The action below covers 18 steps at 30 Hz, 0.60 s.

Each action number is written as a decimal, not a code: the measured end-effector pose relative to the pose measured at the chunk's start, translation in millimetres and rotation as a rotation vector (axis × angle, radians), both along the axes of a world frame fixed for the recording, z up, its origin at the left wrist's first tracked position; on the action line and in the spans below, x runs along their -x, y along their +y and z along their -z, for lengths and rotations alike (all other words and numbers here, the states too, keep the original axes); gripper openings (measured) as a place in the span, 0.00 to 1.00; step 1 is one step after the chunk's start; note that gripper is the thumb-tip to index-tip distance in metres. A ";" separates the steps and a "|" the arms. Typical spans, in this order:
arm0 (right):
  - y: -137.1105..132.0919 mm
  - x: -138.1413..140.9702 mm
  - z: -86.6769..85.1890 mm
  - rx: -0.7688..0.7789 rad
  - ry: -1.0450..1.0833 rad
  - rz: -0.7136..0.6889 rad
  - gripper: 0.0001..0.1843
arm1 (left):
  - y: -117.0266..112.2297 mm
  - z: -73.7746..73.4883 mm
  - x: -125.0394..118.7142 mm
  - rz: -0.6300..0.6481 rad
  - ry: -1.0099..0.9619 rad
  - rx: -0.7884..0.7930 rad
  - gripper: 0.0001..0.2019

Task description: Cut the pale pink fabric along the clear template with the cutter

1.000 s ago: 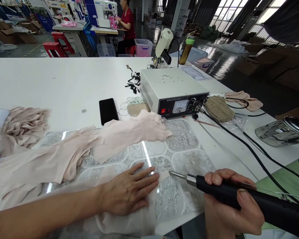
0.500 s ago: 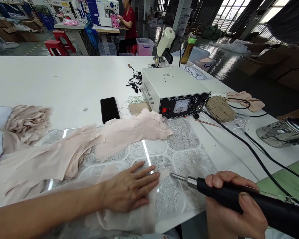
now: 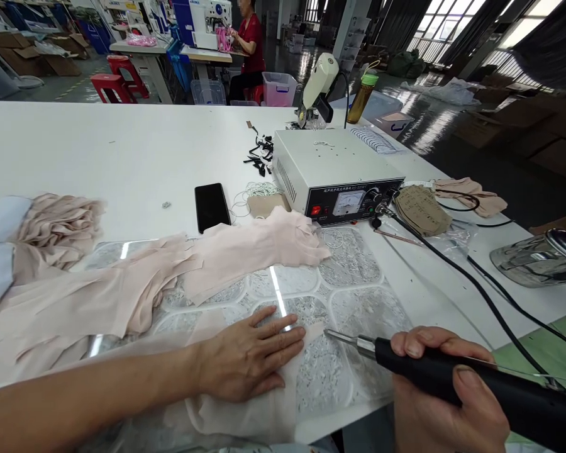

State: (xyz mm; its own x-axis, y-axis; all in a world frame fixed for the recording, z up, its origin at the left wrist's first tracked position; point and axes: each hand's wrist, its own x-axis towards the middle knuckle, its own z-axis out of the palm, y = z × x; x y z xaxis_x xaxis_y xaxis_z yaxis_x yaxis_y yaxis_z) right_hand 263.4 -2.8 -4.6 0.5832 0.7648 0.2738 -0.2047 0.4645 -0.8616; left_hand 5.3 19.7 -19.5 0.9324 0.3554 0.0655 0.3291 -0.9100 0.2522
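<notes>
My left hand (image 3: 252, 358) lies flat, fingers slightly spread, on thin pale pink fabric (image 3: 245, 418) over a patterned clear mat (image 3: 363, 314). A narrow end of the fabric sticks out beyond my fingertips. In my right hand (image 3: 453, 390) is a black handheld ultrasonic welder (image 3: 429, 368), my fingers wrapped round its body. Its slim metal tip points left and sits at that fabric end; whether it touches, I cannot tell. Farther back on the mat lie a pale pink cut piece (image 3: 259, 248) and a layered pile of similar pieces (image 3: 99, 299).
A metal control box (image 3: 339, 176) with a dial stands behind the mat; a black cable (image 3: 462, 270) runs from it rightward. Around it are a phone (image 3: 211, 207), cord, brown card templates (image 3: 422, 211), a glass jar (image 3: 538, 258) and a bottle (image 3: 362, 97). Someone sits at a sewing machine beyond.
The view has shifted slightly, so the table's things sit a little farther right in it. Both hands and the tool hold nearly the same pose.
</notes>
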 end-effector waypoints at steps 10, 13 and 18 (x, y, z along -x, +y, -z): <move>-0.1 18.2 -0.9 -0.018 -0.008 -0.117 0.06 | -1.4 -0.5 -0.4 0.003 -0.001 0.003 0.25; 0.1 21.1 0.1 -0.022 -0.018 -0.156 0.06 | -1.2 -0.7 -0.3 0.002 0.010 0.012 0.24; -0.5 21.4 0.8 -0.037 -0.032 -0.167 0.06 | -0.9 -0.2 0.1 0.001 0.014 0.020 0.25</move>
